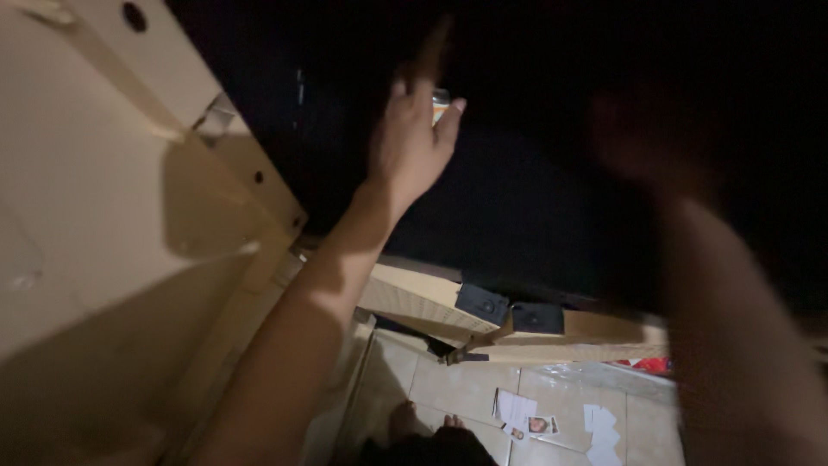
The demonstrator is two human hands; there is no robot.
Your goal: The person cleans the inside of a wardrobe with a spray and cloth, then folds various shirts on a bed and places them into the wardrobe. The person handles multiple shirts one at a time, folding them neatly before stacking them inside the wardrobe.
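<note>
Left hand pinches a small pale object overhead; right hand blurred, grip indeterminate. Poor light risks dropping it onto the tiled floor.

Left hand: bare, no glove, ring or watch seen | left forearm: bare, no sleeve in view | right hand: bare, blurred and in shadow, detail not readable | right forearm: bare, unsleeved | feet: bare toes showed above dark garment edge.
</note>
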